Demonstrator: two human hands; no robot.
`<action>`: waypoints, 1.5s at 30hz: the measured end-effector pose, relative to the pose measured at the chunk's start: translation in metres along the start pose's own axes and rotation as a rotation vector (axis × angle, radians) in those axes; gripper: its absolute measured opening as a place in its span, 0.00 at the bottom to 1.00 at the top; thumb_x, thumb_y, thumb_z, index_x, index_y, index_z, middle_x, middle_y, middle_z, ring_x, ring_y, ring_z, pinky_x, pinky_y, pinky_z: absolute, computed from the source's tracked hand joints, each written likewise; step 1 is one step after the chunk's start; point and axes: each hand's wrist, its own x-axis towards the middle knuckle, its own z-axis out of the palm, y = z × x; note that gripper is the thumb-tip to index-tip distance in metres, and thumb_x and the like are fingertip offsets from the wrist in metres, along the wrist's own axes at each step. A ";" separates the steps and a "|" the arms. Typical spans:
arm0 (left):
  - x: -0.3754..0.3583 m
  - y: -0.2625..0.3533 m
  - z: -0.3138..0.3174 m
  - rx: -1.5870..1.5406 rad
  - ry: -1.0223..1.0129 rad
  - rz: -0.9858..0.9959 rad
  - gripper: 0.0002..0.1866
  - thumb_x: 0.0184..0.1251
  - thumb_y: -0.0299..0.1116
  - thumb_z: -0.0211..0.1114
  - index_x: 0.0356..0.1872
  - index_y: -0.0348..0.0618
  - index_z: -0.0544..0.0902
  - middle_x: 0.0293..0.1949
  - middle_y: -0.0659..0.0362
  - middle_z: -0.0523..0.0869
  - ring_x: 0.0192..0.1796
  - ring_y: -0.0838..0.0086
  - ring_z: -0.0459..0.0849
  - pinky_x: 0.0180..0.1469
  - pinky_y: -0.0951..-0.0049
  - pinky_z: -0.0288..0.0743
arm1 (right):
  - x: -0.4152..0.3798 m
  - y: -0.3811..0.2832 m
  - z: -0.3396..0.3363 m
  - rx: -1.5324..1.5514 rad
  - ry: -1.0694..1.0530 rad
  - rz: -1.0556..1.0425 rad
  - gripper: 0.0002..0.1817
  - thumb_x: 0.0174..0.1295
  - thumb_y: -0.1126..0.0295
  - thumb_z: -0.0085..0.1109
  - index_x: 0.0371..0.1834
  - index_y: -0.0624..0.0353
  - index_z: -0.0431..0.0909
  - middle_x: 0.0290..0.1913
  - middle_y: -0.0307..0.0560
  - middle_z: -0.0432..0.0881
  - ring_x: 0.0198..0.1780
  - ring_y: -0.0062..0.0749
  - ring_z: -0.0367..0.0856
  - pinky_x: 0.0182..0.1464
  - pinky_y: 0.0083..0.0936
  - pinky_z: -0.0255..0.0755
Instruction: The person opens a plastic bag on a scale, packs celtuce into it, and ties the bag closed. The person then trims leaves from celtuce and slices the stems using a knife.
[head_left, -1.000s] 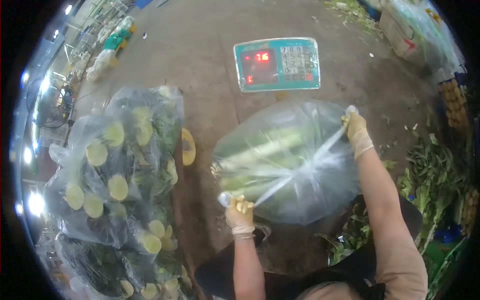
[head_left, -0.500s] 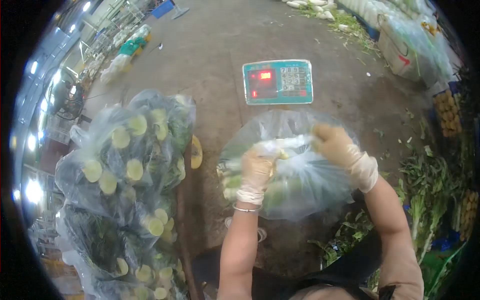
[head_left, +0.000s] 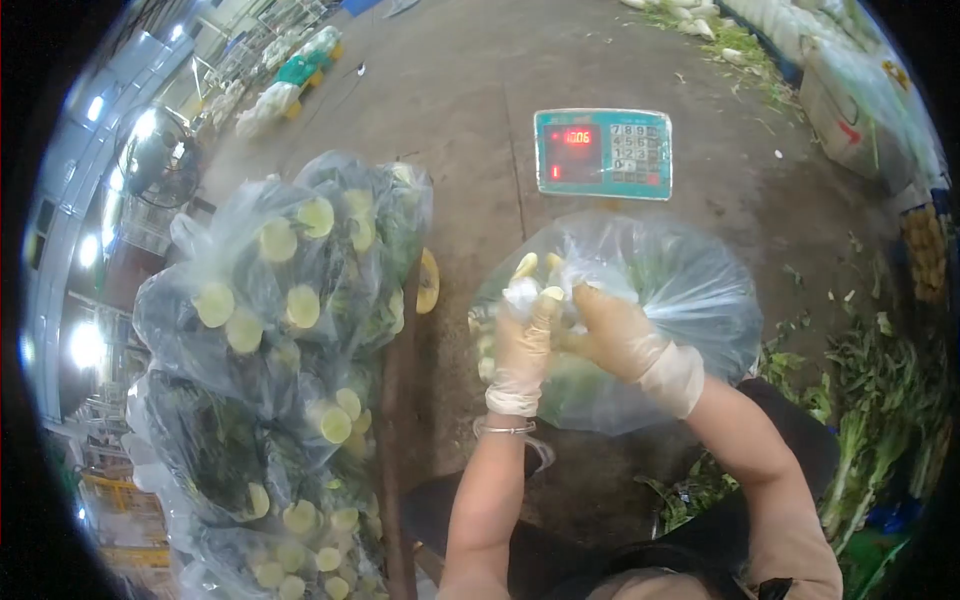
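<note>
Plastic bag (head_left: 680, 300) of green vegetables sits on the floor (head_left: 460, 110) before us, just near of the scale display (head_left: 603, 153). Our left hand (head_left: 525, 340) and right hand (head_left: 610, 330), both gloved, clench its gathered neck together at the bag's left top. Stacked bagged vegetables (head_left: 280, 330) lie left.

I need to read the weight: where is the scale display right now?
In the head view the scale display lies on the concrete floor, upper centre, just beyond the clear bag of vegetables that both gloved hands grip at its top.
</note>
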 end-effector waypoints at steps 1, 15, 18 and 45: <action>-0.001 0.003 0.000 -0.003 0.001 -0.001 0.27 0.66 0.38 0.65 0.63 0.39 0.70 0.45 0.66 0.76 0.48 0.81 0.73 0.49 0.79 0.70 | 0.004 0.004 0.002 0.032 -0.015 0.085 0.28 0.52 0.54 0.66 0.50 0.62 0.71 0.50 0.66 0.76 0.48 0.59 0.77 0.48 0.42 0.72; -0.001 -0.013 -0.010 -0.121 -0.008 -0.179 0.11 0.60 0.27 0.67 0.43 0.39 0.81 0.34 0.63 0.84 0.29 0.81 0.77 0.33 0.80 0.72 | 0.017 0.045 -0.007 0.208 -0.044 -0.006 0.30 0.55 0.74 0.60 0.65 0.57 0.67 0.47 0.44 0.81 0.47 0.30 0.78 0.53 0.24 0.72; -0.004 -0.007 -0.020 0.141 -0.287 -0.324 0.12 0.62 0.31 0.67 0.45 0.39 0.81 0.35 0.60 0.84 0.28 0.80 0.77 0.31 0.78 0.73 | 0.027 0.063 -0.038 0.587 0.100 0.197 0.31 0.55 0.72 0.60 0.65 0.56 0.67 0.45 0.45 0.82 0.44 0.28 0.79 0.50 0.22 0.73; 0.035 -0.036 0.048 0.796 -0.681 0.640 0.10 0.54 0.30 0.61 0.38 0.43 0.81 0.38 0.50 0.82 0.39 0.58 0.81 0.42 0.63 0.76 | -0.057 0.010 -0.081 0.520 -0.435 -0.010 0.33 0.58 0.46 0.60 0.55 0.65 0.72 0.49 0.51 0.80 0.55 0.38 0.75 0.60 0.38 0.66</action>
